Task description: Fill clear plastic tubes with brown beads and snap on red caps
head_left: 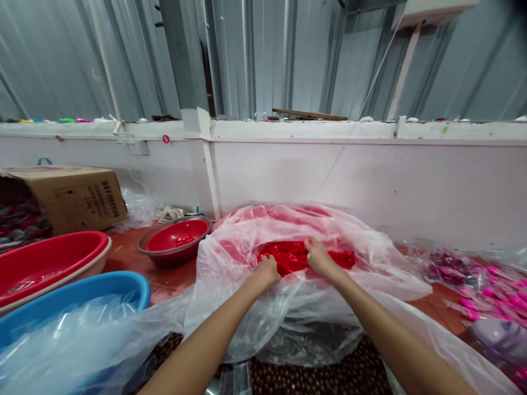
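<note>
Glossy red plastic pieces (290,258) are heaped in the open mouth of a large, translucent white plastic bag (242,318), centred in front of a pale wall (370,192). Dark brown round beads (313,381) are seen beneath the near side of the bag; a red bowl (158,239) is set to its left.

The left hand (268,270) is curled and partly closed at the near left edge of the heap. The right hand (320,259) is half closed over the middle, its fingertips blurred. Whether anything is gripped by either hand cannot be told.

Each piece is judged to be light, stiff and rather slippery, given the shine, so single pieces would be best pinched at the sides, and several scooped up with cupped fingers. The bag looks thin, limp and easily creased or torn; as a full load it is probably heavy. If it had to be moved, it would be better gripped by thick, gathered folds at the rim than by one stretched layer, with its underside supported.
</note>
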`<state>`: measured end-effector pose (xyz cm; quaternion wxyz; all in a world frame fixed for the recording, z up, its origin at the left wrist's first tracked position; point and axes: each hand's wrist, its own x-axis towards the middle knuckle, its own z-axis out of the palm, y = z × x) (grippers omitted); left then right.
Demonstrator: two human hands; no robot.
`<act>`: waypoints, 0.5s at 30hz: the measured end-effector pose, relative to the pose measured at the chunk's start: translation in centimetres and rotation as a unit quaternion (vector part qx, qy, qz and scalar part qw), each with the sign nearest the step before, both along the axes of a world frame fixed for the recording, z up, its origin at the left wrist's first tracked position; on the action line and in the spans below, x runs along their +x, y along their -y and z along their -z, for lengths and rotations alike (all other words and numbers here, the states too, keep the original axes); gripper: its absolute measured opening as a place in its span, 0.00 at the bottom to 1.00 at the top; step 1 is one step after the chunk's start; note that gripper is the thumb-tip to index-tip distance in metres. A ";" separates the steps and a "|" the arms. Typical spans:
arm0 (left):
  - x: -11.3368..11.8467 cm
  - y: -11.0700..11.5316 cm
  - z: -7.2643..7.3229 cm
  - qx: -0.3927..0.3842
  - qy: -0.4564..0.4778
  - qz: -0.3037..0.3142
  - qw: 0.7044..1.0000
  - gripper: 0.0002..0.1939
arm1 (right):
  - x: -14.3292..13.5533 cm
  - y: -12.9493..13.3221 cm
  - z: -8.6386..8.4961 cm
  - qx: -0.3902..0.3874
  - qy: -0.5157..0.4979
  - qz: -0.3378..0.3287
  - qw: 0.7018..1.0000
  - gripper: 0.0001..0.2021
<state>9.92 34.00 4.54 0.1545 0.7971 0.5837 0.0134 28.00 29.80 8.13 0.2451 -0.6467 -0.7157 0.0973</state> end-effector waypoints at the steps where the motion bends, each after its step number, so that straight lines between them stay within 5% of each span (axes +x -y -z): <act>1: 0.0 -0.6 0.0 -0.016 -0.007 -0.019 1.000 0.38 | 1.6 -0.9 0.1 0.009 -0.008 0.053 0.999 0.28; 4: -0.2 -2.6 0.3 -0.074 -0.019 -0.046 0.996 0.52 | 6.0 -2.3 0.8 0.009 -0.031 0.155 0.987 0.25; 8: 0.1 -5.2 0.9 -0.153 -0.017 -0.018 0.988 0.62 | 8.5 -2.6 3.5 -0.065 -0.069 0.170 0.981 0.23; 11: 1.2 -6.5 1.3 -0.183 -0.014 0.015 0.983 0.67 | 8.2 -2.4 5.8 -0.114 -0.109 0.138 0.978 0.36; 15: 3.0 -7.1 2.2 -0.189 0.086 0.073 0.975 0.69 | 7.3 -2.5 6.6 -0.131 -0.181 0.014 0.975 0.39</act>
